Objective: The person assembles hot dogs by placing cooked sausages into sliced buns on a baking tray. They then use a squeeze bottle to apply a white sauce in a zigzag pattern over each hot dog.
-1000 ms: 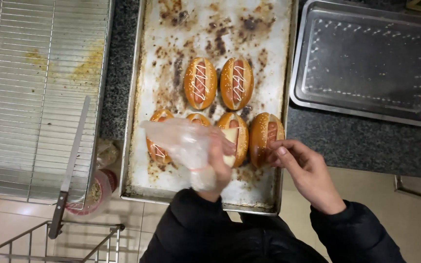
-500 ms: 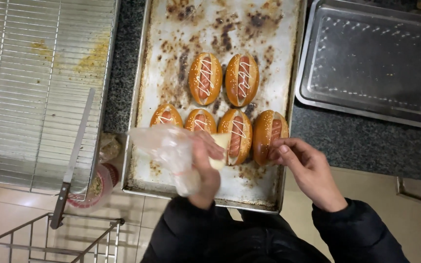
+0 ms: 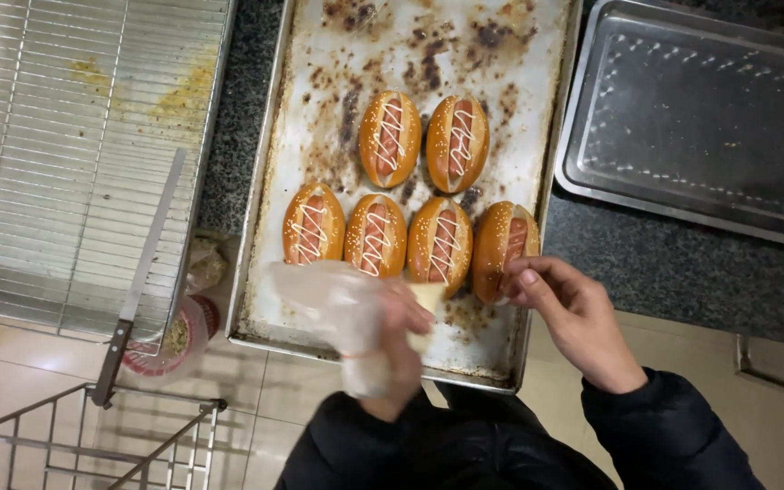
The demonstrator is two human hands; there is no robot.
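The piping bag (image 3: 347,313), a soft cone of crinkled clear plastic with pale cream in its tip, is lying across the near edge of the baking tray (image 3: 310,127), its long axis running from about eight o'clock to two o'clock, the tip pointing at the front row of buns. The left hand (image 3: 401,349) is clenching around the bag, fingers wrapped over its twisted neck. At three o'clock from it, the right hand (image 3: 573,313) is pinching the near end of the rightmost bun (image 3: 504,247) between fingertips and thumb. That bun, an oval golden roll speckled with sesame and holding a sausage, is standing with its long axis toward twelve o'clock, like the five other buns (image 3: 390,138), which are carrying white zigzag lines. The tray is flat metal, scorched and stained brown. At two o'clock an empty steel pan (image 3: 592,118) is sitting on the dark speckled desk (image 3: 673,263); at nine o'clock a wire rack (image 3: 65,154) is lying with a long-bladed knife (image 3: 142,272) beside it.
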